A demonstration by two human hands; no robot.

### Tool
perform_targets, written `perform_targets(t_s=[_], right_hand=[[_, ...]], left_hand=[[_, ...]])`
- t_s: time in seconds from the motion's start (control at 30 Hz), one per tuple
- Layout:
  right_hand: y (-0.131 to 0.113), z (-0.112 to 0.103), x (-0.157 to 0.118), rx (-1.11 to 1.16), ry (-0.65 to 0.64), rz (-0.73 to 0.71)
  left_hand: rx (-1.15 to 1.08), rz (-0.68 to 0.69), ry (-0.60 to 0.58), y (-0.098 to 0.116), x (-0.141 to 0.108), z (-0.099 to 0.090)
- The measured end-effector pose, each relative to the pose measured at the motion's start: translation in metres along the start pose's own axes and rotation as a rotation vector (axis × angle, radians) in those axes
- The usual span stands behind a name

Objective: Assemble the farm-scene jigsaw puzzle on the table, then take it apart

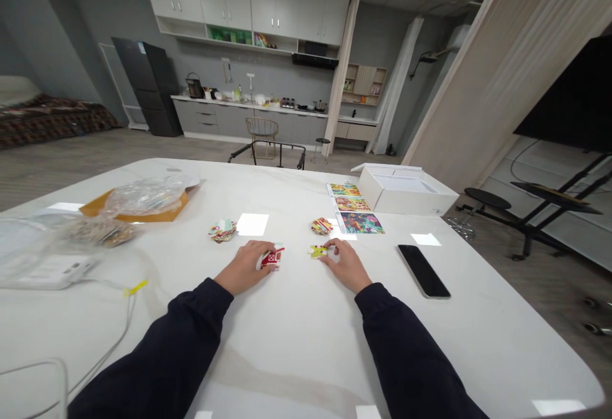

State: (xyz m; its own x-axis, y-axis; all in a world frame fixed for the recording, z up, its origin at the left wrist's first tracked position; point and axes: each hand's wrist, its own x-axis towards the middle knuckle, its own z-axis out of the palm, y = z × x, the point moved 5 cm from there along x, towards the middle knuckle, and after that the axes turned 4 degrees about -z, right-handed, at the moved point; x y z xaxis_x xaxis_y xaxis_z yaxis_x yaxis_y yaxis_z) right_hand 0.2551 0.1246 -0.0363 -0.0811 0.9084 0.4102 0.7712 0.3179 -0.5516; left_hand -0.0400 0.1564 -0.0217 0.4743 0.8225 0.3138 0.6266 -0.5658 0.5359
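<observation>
My left hand (247,266) rests on the white table with its fingers closed on a red puzzle piece (272,258) that has a white X on it. To the right, my right hand (348,264) pinches a small yellow-green puzzle piece (316,251) between thumb and fingers. A gap of bare tabletop separates the two pieces. One pile of puzzle pieces (222,230) lies beyond my left hand, and a second pile (321,226) lies just beyond my right hand. Three colourful picture cards (362,222) are laid out in a column behind the right hand.
A black phone (423,271) lies at the right, with an open white box (406,189) behind it. On the left are a yellow envelope (165,213) under clear plastic, more plastic bags (98,231), a white device (52,273) and its cable (128,317). The table (287,355) fills the foreground.
</observation>
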Motion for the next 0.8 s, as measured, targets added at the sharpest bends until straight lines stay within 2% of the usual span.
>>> perform_targets(t_s=[0.37,0.8], right_hand=[[-0.0010,-0.0013,0.0006,0.086,0.006,-0.096],[-0.0006,-0.0017,0.0003,0.089,0.002,-0.107]], left_hand=[[0.020,-0.023,-0.037,-0.0026,0.0006,0.0028],[0.045,-0.062,-0.048,0.0063,-0.0002,0.0045]])
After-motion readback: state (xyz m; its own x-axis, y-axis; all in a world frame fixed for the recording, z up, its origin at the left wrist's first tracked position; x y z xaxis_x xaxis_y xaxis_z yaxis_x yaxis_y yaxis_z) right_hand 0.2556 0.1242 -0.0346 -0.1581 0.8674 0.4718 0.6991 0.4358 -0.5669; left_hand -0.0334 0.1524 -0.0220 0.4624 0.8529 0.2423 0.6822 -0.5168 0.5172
